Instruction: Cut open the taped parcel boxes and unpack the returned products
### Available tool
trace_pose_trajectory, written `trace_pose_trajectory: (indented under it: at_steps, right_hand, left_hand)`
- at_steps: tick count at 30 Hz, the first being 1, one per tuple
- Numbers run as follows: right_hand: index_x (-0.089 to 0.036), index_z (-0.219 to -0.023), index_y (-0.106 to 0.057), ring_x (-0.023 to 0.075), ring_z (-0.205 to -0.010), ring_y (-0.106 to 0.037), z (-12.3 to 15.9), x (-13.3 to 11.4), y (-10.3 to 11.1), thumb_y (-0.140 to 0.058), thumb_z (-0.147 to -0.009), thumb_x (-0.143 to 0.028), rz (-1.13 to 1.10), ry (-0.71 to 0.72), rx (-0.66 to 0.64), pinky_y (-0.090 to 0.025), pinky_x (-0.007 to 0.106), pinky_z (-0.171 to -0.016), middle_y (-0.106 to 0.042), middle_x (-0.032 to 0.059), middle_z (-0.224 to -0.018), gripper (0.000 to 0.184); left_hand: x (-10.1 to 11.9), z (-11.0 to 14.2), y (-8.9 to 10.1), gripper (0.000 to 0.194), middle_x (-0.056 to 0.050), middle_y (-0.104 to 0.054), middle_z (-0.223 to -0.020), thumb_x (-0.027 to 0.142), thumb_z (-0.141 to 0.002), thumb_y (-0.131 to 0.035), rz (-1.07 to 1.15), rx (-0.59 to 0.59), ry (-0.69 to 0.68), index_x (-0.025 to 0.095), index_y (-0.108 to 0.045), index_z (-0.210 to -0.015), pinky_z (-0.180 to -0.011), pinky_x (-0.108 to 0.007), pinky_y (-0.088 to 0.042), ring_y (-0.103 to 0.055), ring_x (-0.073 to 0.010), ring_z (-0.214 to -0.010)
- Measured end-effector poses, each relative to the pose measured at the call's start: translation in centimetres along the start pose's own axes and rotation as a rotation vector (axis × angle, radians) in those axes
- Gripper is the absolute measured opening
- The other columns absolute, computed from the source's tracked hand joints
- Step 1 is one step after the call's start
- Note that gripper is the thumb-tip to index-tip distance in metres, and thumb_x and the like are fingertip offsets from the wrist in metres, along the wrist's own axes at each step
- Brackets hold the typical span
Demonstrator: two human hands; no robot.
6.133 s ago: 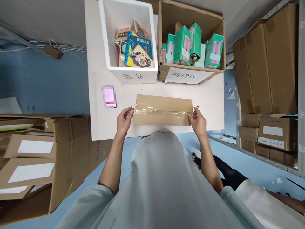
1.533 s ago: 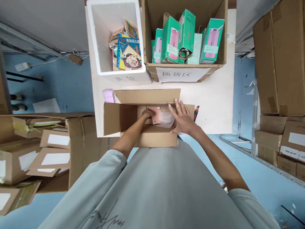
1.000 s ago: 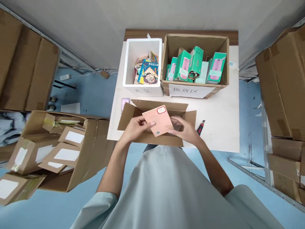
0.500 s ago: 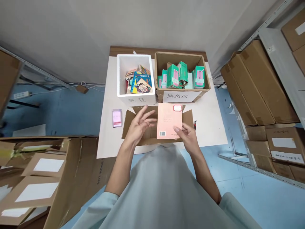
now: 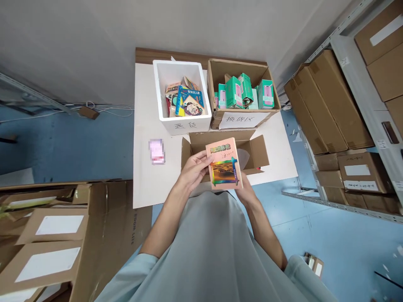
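Observation:
A pink book (image 5: 224,164) is held up over an open cardboard box, its front cover with a desert picture facing me. My left hand (image 5: 195,170) grips the book's left edge, thumb on the cover. At the lower right edge is my right hand (image 5: 246,191), its fingers partly hidden behind the book. Below, the open cardboard box (image 5: 260,150) has its flaps spread, with a whitish sheet showing inside at the right.
Behind stand a white foam box (image 5: 185,125) of books and a cardboard box (image 5: 266,115) of green packages (image 5: 234,92). A blurred pink item (image 5: 156,151) lies at the table's left. Cartons (image 5: 59,224) sit lower left; a loaded shelf (image 5: 344,48) rises at right.
The book has been turned from its back to its front cover. My left hand, apart from it before, now holds its left edge. The view has shifted a little.

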State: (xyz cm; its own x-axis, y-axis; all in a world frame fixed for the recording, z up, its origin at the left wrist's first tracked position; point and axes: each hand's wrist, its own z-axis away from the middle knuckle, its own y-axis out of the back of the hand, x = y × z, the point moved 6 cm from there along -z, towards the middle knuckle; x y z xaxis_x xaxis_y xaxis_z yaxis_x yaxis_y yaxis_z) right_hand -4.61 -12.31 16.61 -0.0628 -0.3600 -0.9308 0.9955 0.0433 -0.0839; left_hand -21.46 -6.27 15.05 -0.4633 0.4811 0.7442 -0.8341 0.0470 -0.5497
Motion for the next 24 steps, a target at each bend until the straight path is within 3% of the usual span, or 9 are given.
trace_pose_trajectory:
  at_steps: [3,6,8,11,16,19,21,24]
  right_hand:
    - [-0.023,-0.103,-0.087,0.0285,-0.088,-0.082,0.7,-0.4,1.1,-0.061,-0.091,-0.102,-0.063,-0.044,0.108,-0.071,0.041,-0.073,-0.086,0.0102,-0.095,0.084]
    - [-0.024,-0.104,-0.086,0.0226,-0.08,-0.077,1.4,-1.0,1.3,-0.089,-0.08,-0.085,0.02,0.053,0.217,-0.069,0.035,-0.068,-0.085,0.005,-0.093,0.066]
    - [-0.025,-0.1,-0.084,0.0192,-0.073,-0.073,1.7,-1.0,0.9,-0.098,-0.077,-0.074,0.054,0.102,0.257,-0.068,0.033,-0.066,-0.081,0.0011,-0.085,0.056]
    - [-0.025,-0.098,-0.083,0.0186,-0.071,-0.072,1.7,-0.6,0.4,-0.094,-0.084,-0.073,0.061,0.133,0.256,-0.069,0.034,-0.067,-0.077,-0.0005,-0.079,0.051]
    - [-0.024,-0.111,-0.083,0.0224,-0.078,-0.077,0.8,-0.8,1.2,-0.086,-0.091,-0.072,0.158,0.16,0.23,-0.072,0.04,-0.075,-0.084,0.0043,-0.093,0.052]
    - [-0.024,-0.129,-0.081,0.0298,-0.108,-0.083,1.1,-2.3,2.1,-0.074,-0.103,-0.066,0.409,0.283,0.348,-0.072,0.048,-0.097,-0.086,0.013,-0.122,0.05]
    - [-0.025,-0.137,-0.08,0.0332,-0.135,-0.076,1.8,-3.5,1.8,-0.066,-0.109,-0.06,0.611,0.424,0.408,-0.065,0.053,-0.117,-0.079,0.0172,-0.143,0.047]
    - [-0.025,-0.143,-0.079,0.0354,-0.15,-0.069,2.2,-3.2,0.3,-0.068,-0.11,-0.058,0.807,0.511,0.284,-0.057,0.054,-0.13,-0.072,0.0176,-0.158,0.048]
  left_hand:
    - [1.3,0.5,1.6,0.062,-0.013,-0.087,-0.125,0.057,-0.072,-0.108,-0.065,0.077,-0.102,0.02,-0.086,-0.116,-0.112,-0.048,-0.065,-0.082,-0.033,-0.122]
    - [2.2,0.9,2.3,0.06,-0.013,-0.087,-0.125,0.057,-0.073,-0.107,-0.135,0.105,-0.161,0.02,-0.085,-0.114,-0.115,-0.05,-0.064,-0.081,-0.0331,-0.124]
    - [2.5,1.1,2.3,0.061,-0.013,-0.087,-0.124,0.059,-0.073,-0.106,-0.16,0.105,-0.183,0.02,-0.084,-0.114,-0.113,-0.049,-0.064,-0.081,-0.0328,-0.123]
    - [2.9,1.4,2.1,0.063,-0.013,-0.087,-0.124,0.061,-0.072,-0.106,-0.188,0.11,-0.213,0.02,-0.084,-0.114,-0.112,-0.048,-0.065,-0.08,-0.0328,-0.122]
    - [3.5,1.8,1.3,0.062,-0.013,-0.087,-0.119,0.062,-0.072,-0.104,-0.221,0.171,-0.289,0.019,-0.082,-0.112,-0.107,-0.047,-0.066,-0.08,-0.0313,-0.116]
    - [3.4,1.9,0.6,0.061,-0.012,-0.086,-0.116,0.063,-0.075,-0.101,-0.247,0.235,-0.34,0.02,-0.078,-0.112,-0.103,-0.046,-0.066,-0.081,-0.0295,-0.11]
    - [3.0,1.8,0.1,0.06,-0.011,-0.085,-0.113,0.064,-0.078,-0.098,-0.274,0.285,-0.384,0.02,-0.074,-0.111,-0.098,-0.043,-0.066,-0.081,-0.0276,-0.105]
    - [2.4,1.5,-1.2,0.055,-0.008,-0.082,-0.11,0.062,-0.082,-0.094,-0.342,0.367,-0.452,0.023,-0.065,-0.107,-0.093,-0.038,-0.066,-0.081,-0.0261,-0.103]
